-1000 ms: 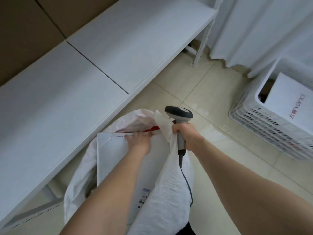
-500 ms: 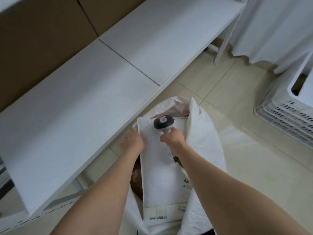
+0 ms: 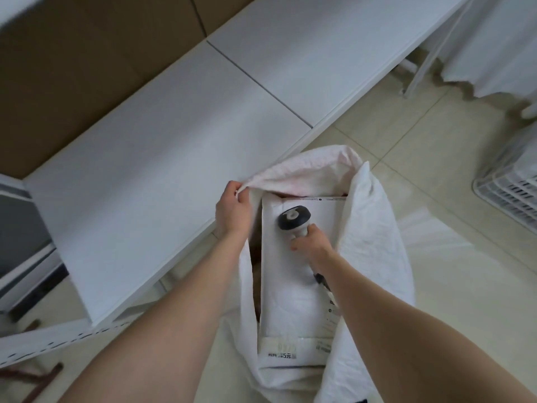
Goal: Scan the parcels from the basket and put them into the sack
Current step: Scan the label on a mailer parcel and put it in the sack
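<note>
A long white tabletop [image 3: 174, 141] runs diagonally from the lower left of the frame to the upper right, a thin seam dividing its two panels, with brown panels [image 3: 72, 68] behind it in the upper left. Pale tiled floor [image 3: 453, 257] fills the right and lower right of the frame. On that floor, at lower centre and just beside the tabletop's edge, stands an open white sack [image 3: 374, 242], its mouth spread wide toward the camera. Inside the sack lies a flat white parcel [image 3: 290, 301], lengthwise, its far end near the sack's upper rim and its near end showing a strip of printed labelling. A white curtain [image 3: 494, 39] hangs in the upper right corner, its hem just above the floor. Only a corner of the slatted white basket [image 3: 511, 196] shows at the right edge of the frame, well apart from the sack. The person's left hand [image 3: 232, 212], at centre, pinches the sack's left rim, its fingers curled round the fabric and lifting it away from the parcel. The right hand [image 3: 312, 244], just to the right, has its fingers wrapped round the handle of a handheld scanner [image 3: 293, 218], whose dark head sits over the upper part of the parcel inside the sack's mouth; whether it touches the parcel cannot be told.
</note>
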{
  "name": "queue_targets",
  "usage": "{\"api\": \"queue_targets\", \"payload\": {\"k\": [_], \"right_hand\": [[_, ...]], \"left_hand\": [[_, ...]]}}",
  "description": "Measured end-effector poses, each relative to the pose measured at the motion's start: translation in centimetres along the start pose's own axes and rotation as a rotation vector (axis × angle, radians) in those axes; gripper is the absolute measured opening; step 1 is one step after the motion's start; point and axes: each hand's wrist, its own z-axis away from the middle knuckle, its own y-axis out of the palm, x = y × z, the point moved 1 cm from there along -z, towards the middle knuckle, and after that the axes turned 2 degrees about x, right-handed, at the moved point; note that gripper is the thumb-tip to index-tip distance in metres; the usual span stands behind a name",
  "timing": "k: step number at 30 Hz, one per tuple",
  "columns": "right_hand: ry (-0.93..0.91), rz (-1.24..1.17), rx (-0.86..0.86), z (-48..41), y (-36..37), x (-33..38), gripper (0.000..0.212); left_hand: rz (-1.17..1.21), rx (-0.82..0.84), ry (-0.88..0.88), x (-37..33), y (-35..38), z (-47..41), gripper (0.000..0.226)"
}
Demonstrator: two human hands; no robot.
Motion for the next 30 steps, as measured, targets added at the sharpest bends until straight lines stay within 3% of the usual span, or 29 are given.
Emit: {"api": "queue_targets", "payload": {"k": [3,8,10,14,18,22,30], "right_hand": [[0.02,-0.038,-0.065,2.6,-0.4,-0.1,0.02],[0.127,0.108,-0.415,8.2,-3.1,-0.9,0.023],[0.213,0.079,-0.394,9.4,-4.6,-1.7,0.027],[0.29,0.014,-0.184,9.0,-6.2,-2.7,0.039],[0.33,0.086,-0.166,8.1,-6.4,-4.4,0.042],[0.278,-0.046,-0.185,8.2,-6.6,-7.0,0.004],[0.169,-0.403,-0.435,13.3,-11.1,-6.4,0.007]], "left_hand": [[-0.18,0.105,-0.101,0.8,-0.6,2.2,0.019],[-0.326,0.198,-0.423,2.4,-1.4,8.3,0.053],[-0.378,0.213,-0.517,2.7,-1.4,10.8,0.057],[-0.301,0.22,-0.653,4.0,-0.8,14.2,0.057],[-0.182,0.102,-0.563,5.6,-0.7,15.3,0.028],[-0.203,0.001,-0.443,5.4,-1.5,14.6,0.03],[-0.281,0.156,-0.291,-1.6,-3.5,15.5,0.045]]}}
